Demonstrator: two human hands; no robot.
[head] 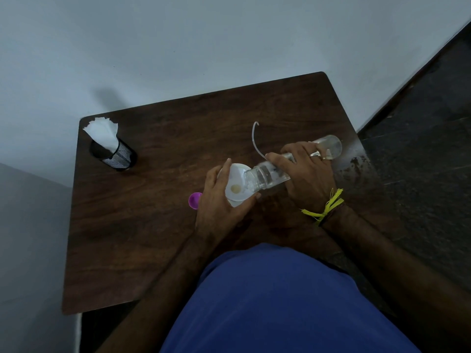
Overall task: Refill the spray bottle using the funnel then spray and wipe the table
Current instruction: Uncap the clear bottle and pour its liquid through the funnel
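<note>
A clear plastic water bottle (270, 175) lies tilted in my right hand (305, 174), its open mouth over a white funnel (235, 182). Water runs from the mouth into the funnel. My left hand (219, 200) is wrapped around the funnel from the left and below; the spray bottle under it is hidden by the hand and funnel. A thin clear dip tube (254, 138) curves up on the table behind my right hand; the spray head it belongs to is hidden. A purple cap (195, 200) lies on the table just left of my left hand.
A black mesh holder (117, 155) with white tissues (102, 132) stands at the far left corner of the dark wooden table (153, 225). A white wall runs behind the table. Dark floor lies to the right.
</note>
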